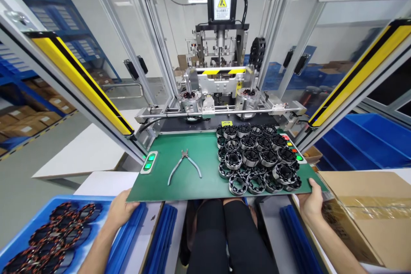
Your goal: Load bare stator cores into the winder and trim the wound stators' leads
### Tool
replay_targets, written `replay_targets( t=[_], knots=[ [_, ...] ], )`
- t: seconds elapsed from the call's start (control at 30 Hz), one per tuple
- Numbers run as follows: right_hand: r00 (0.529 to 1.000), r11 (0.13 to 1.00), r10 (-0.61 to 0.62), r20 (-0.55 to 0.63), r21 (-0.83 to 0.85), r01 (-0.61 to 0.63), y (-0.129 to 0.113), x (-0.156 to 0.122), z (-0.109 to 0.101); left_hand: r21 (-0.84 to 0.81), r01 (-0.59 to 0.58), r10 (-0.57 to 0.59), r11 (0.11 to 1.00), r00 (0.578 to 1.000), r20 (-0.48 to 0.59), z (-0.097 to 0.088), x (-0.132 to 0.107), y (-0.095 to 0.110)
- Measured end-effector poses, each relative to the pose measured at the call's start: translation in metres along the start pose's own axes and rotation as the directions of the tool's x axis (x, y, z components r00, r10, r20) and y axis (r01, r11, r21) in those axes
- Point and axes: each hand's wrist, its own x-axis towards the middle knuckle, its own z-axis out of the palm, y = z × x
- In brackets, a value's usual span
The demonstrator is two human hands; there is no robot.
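My left hand (122, 209) is at the front left corner of a green worktop (205, 150), its fingers partly hidden at the edge. At the front right corner my right hand (311, 201) grips the board, thumb on top and fingers out of sight below. On the right half of the worktop are stacked many black-and-silver stator cores (252, 157), some on top of others. Cutting pliers (184, 165) with pale blue handles lie spread apart to their left. Neither hand touches the pliers or the cores.
Behind the worktop stands a machine with two round metal fixtures (191, 102). Green-lit buttons (150, 162) sit at the left. Yellow light-curtain bars (83, 85) flank the opening. A blue tray (112, 244) of wound stators is lower left; a cardboard box (375, 214) is right.
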Motion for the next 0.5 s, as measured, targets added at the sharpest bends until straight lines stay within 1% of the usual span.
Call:
replay_targets(
  t=[0.3,0.5],
  knots=[
    [0.999,0.999,0.035,0.009,-0.005,-0.035,0.0027,0.0049,-0.0046,0.015,0.014,-0.014,1.0,1.0,-0.008,0.0015,-0.0022,-0.0011],
    [1.0,1.0,0.002,-0.012,-0.028,-0.002,0.0041,0.0055,-0.0057,0.018,0.013,-0.013,1.0,1.0,-0.011,0.0015,-0.0032,-0.0013]
  ],
)
